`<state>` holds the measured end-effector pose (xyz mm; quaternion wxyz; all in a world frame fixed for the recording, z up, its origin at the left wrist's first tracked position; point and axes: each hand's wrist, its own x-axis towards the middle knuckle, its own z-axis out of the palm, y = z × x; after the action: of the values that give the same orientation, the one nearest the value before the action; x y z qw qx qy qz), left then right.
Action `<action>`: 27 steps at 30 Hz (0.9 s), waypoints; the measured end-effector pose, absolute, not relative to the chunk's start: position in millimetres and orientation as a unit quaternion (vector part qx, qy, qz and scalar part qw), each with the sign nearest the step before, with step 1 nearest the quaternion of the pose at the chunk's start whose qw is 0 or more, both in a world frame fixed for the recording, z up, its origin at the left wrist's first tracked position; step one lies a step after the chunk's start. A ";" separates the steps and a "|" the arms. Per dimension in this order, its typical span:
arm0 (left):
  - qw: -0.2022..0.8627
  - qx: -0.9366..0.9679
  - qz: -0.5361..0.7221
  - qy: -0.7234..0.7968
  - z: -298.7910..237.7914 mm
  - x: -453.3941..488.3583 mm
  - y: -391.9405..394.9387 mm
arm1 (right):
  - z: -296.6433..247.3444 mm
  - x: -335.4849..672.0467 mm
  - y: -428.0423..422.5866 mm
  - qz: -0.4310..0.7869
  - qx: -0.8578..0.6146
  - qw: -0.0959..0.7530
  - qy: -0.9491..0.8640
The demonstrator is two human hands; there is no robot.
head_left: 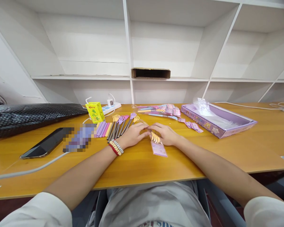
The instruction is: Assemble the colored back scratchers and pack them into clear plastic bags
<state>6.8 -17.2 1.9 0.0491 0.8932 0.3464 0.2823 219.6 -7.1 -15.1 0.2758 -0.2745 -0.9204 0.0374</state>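
My left hand and my right hand meet above the table, fingers bent and closed. Between them is a yellow back scratcher in a clear bag. Its hand-shaped head points toward me, with a purple card at the bag's near end. My fingers hide most of its shaft. Just left of my left hand lie several back scratchers with dark shafts and yellow, purple or pink heads. Beside those sits a row of purple, pink and yellow handle sleeves.
Bagged back scratchers and small purple cards lie farther back. A purple box holding clear plastic stands right. Leftward are a yellow drink carton, a phone, a black wrapped bundle and a white cable.
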 end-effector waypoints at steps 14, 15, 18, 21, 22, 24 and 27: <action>0.008 0.886 0.242 0.394 -1.0 6.2 -18.7 | -13.8 224.4 -5.6 0.054 -0.312 0.386 -0.866; 0.003 0.883 0.241 0.402 -1.0 6.1 -18.7 | -13.2 224.7 -6.3 0.056 -0.324 0.389 -0.861; -0.005 0.875 0.233 0.425 -1.8 5.5 -18.2 | -13.8 226.0 -6.8 0.070 -0.341 0.391 -0.852; -0.006 0.870 0.224 0.439 -3.6 5.0 -17.2 | -15.8 226.6 -6.6 0.088 -0.339 0.388 -0.852; -0.005 0.869 0.225 0.442 -4.3 4.8 -16.8 | -16.5 226.6 -6.6 0.093 -0.338 0.388 -0.853; -0.007 0.867 0.228 0.443 -5.6 4.5 -15.7 | -17.7 226.9 -6.6 0.101 -0.334 0.392 -0.851; -0.003 0.869 0.224 0.442 -7.3 3.7 -14.2 | -19.4 227.8 -6.3 0.105 -0.325 0.401 -0.850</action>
<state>3.7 -14.2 -7.3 -0.0030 0.8687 0.4420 0.2236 227.8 -6.3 -19.4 0.4007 -0.3247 -0.8503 0.1046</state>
